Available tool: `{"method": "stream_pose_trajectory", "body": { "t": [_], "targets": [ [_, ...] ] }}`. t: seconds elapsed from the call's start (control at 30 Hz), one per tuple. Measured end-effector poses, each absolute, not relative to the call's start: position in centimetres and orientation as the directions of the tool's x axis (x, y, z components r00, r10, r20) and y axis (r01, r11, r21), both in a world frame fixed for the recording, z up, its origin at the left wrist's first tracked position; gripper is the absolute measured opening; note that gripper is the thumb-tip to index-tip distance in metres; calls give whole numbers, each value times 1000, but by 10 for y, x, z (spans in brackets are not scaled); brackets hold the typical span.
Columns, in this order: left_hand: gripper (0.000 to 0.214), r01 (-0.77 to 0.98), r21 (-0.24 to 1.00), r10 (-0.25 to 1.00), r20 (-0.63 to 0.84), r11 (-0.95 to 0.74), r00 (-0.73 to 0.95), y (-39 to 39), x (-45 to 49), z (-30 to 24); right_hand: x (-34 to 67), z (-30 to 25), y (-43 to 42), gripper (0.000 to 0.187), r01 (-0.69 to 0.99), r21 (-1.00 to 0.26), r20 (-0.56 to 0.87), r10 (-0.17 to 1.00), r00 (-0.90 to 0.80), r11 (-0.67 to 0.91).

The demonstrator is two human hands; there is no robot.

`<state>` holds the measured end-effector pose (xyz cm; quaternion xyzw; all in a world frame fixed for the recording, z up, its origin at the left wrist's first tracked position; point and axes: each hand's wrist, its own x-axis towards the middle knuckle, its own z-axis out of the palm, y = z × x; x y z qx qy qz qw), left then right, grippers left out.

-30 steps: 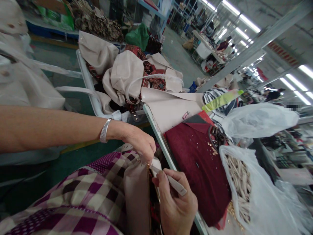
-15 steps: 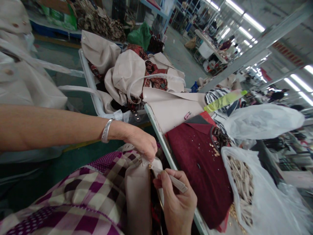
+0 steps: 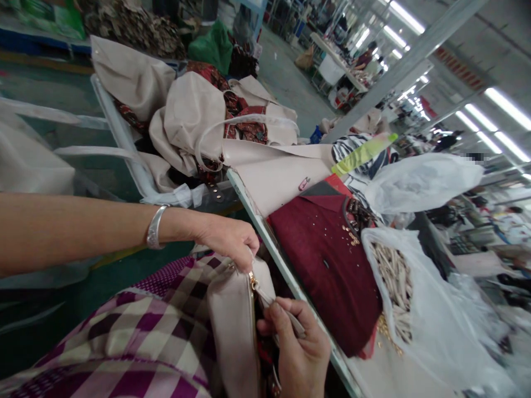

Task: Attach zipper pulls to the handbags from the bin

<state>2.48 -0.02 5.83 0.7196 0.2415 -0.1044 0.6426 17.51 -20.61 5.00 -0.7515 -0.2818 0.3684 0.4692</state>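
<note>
A cream handbag [image 3: 232, 320] rests against the checked cloth on my lap, its zipper partly open and a dark red patterned lining showing. My left hand [image 3: 228, 235], a silver bracelet on its wrist, is closed in a pinch on the bag at the zipper's far end. Just below those fingers sits the gold zipper slider [image 3: 253, 281]. From it a pale strap-like zipper pull [image 3: 264, 296] runs into my right hand [image 3: 301, 342], whose thumb and fingers are closed on it. Part of the opening is hidden behind the right hand.
A worktable with a pale edge [image 3: 282, 265] stands close on the right. On it lie maroon cloth [image 3: 323, 271] with small gold parts, and a plastic bag of pale strips [image 3: 394, 287]. Beyond my left arm, a bin [image 3: 120, 132] is heaped with cream bags.
The surroundings have shifted left and slightly up in the picture as my view turned. My right hand still grips the zipper pull, which now bends more; the slider stays near my left fingers.
</note>
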Motion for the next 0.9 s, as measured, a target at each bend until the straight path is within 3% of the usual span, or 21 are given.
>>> {"method": "stream_pose_trajectory", "body": {
  "t": [0.13, 0.23, 0.33, 0.53, 0.63, 0.77, 0.9],
  "targets": [
    [20, 545, 831, 287, -498, -111, 818, -5, 37, 65, 176, 52, -212, 34, 177, -923, -168, 770, 615, -343],
    [19, 578, 796, 313, -511, -178, 800, -9, 41, 67, 179, 50, -212, 33, 33, -912, -324, 766, 555, -409],
    [20, 583, 784, 296, -516, -216, 804, -11, 38, 66, 183, 42, -215, 37, -69, -882, -453, 797, 400, -466],
    [21, 585, 780, 316, -510, -223, 800, -11, 33, 63, 183, 37, -229, 61, -93, -859, -511, 840, 182, -503],
    [22, 580, 787, 295, -514, -212, 805, -13, 34, 63, 181, 46, -225, 69, -131, -812, -567, 822, -56, -569],
    [21, 589, 789, 263, -539, -177, 800, -16, 35, 63, 174, 51, -209, 63, -30, -819, -559, 809, -181, -572],
    [18, 539, 789, 276, -470, -294, 838, -21, 34, 59, 169, 34, -196, 49, 90, -837, -545, 809, -218, -540]
  ]
}}
